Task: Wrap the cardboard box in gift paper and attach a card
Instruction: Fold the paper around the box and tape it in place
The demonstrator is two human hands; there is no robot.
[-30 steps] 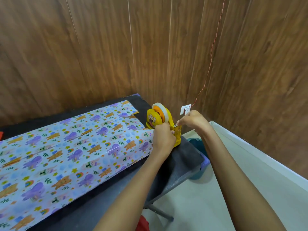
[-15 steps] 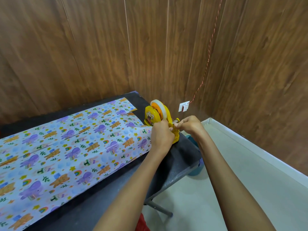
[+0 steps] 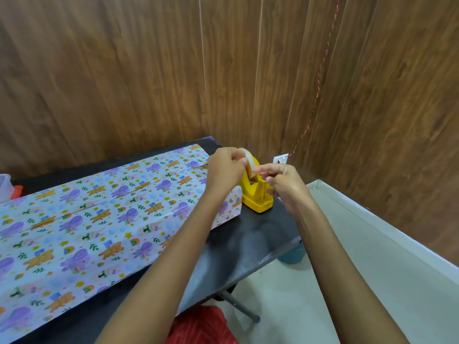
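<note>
At the far left frame edge sit a clear plastic container (image 3: 3, 187) and a red item (image 3: 17, 191); both are cut off and unidentifiable. Long cardboard box covered in glossy bear-and-elephant gift paper (image 3: 99, 219) lies flat along the black table (image 3: 248, 242), with a paper seam running down its top face. Just beside its right end stands a yellow plastic tape dispenser (image 3: 257, 198). Left hand (image 3: 224, 170) is over the dispenser, its fingers (image 3: 244, 161) curled onto the white tape roll (image 3: 251, 158). Right hand (image 3: 285, 186) is just right of the dispenser, with thumb and forefinger drawn together toward the roll. The tape is clear, so I cannot tell whether they pinch a strip or nothing. Likely step: drawing tape to fix the seam or end flaps. To do it well, steady the dispenser, pull the strip straight and taut, tear down across the cutter, and keep the length short so it does not curl back on itself. Not visible: the cutter edge (behind the right hand), the folds on the box's right end (behind the left forearm), the box's left end (out of frame) and any card.
</note>
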